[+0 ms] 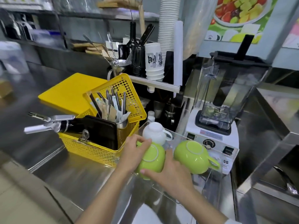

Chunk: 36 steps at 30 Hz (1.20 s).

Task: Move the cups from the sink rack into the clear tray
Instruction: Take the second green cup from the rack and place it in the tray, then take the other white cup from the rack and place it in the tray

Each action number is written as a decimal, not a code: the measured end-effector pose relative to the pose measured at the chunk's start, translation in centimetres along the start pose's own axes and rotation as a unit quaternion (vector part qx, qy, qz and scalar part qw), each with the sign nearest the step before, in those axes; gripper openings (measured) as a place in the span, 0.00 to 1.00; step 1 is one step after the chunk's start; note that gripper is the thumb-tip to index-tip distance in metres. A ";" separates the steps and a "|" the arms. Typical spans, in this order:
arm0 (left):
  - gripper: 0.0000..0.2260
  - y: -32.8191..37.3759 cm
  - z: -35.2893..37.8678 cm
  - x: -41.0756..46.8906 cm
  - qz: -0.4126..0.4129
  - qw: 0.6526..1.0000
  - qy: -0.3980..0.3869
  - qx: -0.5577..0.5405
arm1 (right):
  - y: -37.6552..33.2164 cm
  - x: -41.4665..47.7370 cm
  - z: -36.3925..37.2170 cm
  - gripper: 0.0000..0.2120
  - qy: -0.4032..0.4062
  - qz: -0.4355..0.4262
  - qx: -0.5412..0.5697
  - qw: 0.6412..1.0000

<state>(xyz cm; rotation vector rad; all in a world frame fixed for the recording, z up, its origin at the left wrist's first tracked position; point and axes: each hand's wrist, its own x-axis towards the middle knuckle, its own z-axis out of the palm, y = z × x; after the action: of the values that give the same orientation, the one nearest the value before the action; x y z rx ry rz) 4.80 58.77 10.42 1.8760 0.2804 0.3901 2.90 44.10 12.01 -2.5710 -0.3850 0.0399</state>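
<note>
A green cup [151, 159] is upside down inside the clear tray [208, 178], at its left side. My left hand [134, 151] grips it from the left and top, and my right hand [169, 173] holds its near right side. A second green cup [192, 156] sits inverted to the right in the tray, handle pointing right. A white cup [154, 131] stands inverted at the tray's far end. The sink rack is out of sight.
A yellow basket [100, 151] with utensils, a black tray and a cream whipper stands just left of the tray. A white blender [213, 120] stands right behind the tray. Stacked paper cups [153, 60] and a bottle sit on a rear shelf. A steel sink edge [267, 175] lies at the right.
</note>
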 end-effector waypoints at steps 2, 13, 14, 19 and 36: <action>0.09 0.1 0.3 0.1 0.005 0.999 -0.013 0.042 | 0.5 0.2 0.1 0.42 0.021 -0.021 -0.051 0.998; 0.12 1.8 0.1 -0.7 0.043 0.977 0.057 0.202 | 1.1 1.0 -1.6 0.33 -0.076 -0.040 -0.003 0.996; 0.12 2.3 0.2 -0.8 0.056 0.972 0.070 0.219 | 1.4 0.9 -2.5 0.29 -0.065 -0.055 0.027 0.996; 0.14 5.5 3.6 -1.6 0.110 0.967 0.039 0.228 | 5.1 0.1 -7.3 0.19 0.048 -0.115 0.085 0.989; 0.14 14.4 35.8 -13.1 0.322 0.897 -0.240 0.184 | 34.9 -12.3 -21.9 0.28 0.138 0.089 -0.009 0.986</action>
<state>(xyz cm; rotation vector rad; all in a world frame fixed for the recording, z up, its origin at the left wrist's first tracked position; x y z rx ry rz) 7.15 18.11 11.53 2.3431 -0.6662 0.3075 2.55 1.11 12.25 -2.5751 -0.0517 -0.2532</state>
